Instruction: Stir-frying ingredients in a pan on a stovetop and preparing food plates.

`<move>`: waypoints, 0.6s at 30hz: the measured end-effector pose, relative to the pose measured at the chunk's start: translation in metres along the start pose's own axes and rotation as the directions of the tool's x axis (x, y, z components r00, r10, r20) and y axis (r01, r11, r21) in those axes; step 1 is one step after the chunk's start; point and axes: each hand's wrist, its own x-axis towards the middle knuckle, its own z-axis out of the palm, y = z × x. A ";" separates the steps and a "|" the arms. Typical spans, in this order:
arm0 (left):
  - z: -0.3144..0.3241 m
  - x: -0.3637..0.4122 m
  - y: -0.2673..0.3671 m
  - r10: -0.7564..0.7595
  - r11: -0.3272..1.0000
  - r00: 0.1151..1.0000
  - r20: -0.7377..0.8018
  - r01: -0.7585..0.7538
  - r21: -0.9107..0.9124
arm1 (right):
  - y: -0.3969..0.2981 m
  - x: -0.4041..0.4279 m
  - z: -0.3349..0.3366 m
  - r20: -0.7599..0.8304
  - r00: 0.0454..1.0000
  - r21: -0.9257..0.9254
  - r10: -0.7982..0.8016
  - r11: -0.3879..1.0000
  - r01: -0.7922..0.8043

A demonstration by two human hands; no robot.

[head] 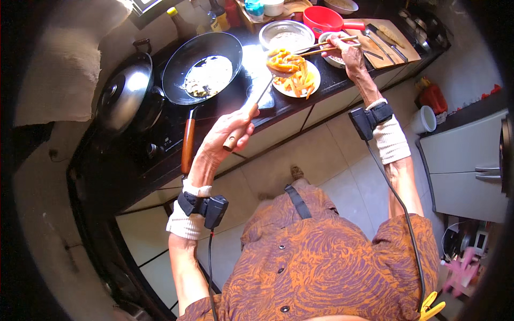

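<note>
My left hand grips the wooden handle of a ladle or skimmer, whose head is heaped with orange fried strips. Its head is over the left edge of a white plate holding more orange strips. Wooden chopsticks are in my right hand, their tips close to the heaped strips. Behind my right hand, a bowl is partly hidden. To the left, a black wok contains a pale, shiny liquid with dark bits and has a brown wooden handle.
A domed lid leans left of the wok. Behind the plate stand a metal bowl and a red pan. Knives lie on a wooden cutting board at right. Bottles line the back; the counter's front edge runs before me.
</note>
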 end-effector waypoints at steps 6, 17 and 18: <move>-0.002 0.004 -0.007 -0.018 0.998 0.999 -0.044 0.020 0.054 | 0.014 -0.010 -0.012 -0.019 0.999 -0.109 0.043 0.993 -0.045; 0.001 0.001 -0.004 -0.042 0.997 0.991 -0.128 0.050 0.060 | 0.059 -0.014 0.000 0.061 0.998 -0.347 -0.024 0.937 0.044; 0.000 0.001 -0.004 -0.039 0.997 0.990 -0.139 0.047 0.054 | 0.059 -0.014 0.001 0.027 1.000 -0.325 0.013 0.946 -0.004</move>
